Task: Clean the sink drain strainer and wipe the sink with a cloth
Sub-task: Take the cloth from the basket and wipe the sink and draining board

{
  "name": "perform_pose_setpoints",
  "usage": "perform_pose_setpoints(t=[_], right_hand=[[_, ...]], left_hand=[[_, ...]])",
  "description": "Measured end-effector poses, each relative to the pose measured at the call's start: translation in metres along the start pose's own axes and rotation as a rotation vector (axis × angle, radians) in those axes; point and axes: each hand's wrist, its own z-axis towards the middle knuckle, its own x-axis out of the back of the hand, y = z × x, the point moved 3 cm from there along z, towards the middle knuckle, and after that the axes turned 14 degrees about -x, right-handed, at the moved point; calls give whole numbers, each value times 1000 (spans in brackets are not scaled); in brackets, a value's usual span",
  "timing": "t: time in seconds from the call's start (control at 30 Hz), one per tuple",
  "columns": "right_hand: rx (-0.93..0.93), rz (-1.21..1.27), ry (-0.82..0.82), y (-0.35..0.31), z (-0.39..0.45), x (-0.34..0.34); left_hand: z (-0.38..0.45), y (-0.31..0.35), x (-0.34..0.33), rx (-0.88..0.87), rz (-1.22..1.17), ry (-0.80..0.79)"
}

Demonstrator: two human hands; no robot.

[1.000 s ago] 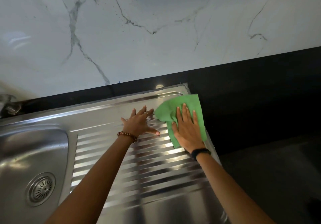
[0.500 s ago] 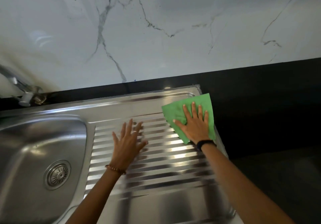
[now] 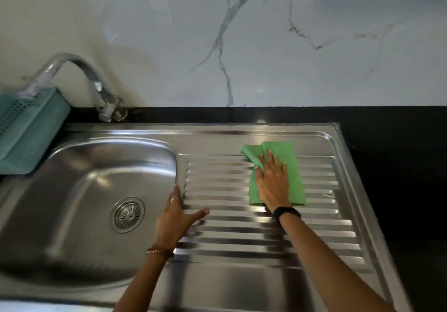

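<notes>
A: so what's the right hand [image 3: 273, 183] doing, any grip? nah, it's flat, fingers spread, palm pressing the green cloth [image 3: 292, 164] onto the ribbed drainboard [image 3: 225, 217], far-right part; nothing pinched.

B: and the left hand [image 3: 173, 217]? also released; fingers lying along the ridge between drainboard and sink basin [image 3: 79, 190], thumb out across the ribs, holding nothing.

A: strainer?

B: drain strainer [image 3: 127, 215] sits in the basin floor, just left of that hand; faucet [image 3: 79, 69] and a teal basket [image 3: 26, 127] further back-left; black table [image 3: 387, 166] around it.
</notes>
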Motion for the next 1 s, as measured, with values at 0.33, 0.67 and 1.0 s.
perform_pose_setpoints(t=[0.33, 0.67, 1.0], right_hand=[[517, -137, -310, -180, -30, -82], [490, 119, -421, -103, -32, -47], [120, 68, -105, 101, -6, 58]], left_hand=[[5, -6, -6, 136, 271, -115], [-11, 20, -11, 85, 388, -76], [-25, 112, -120, -404, 422, -268]])
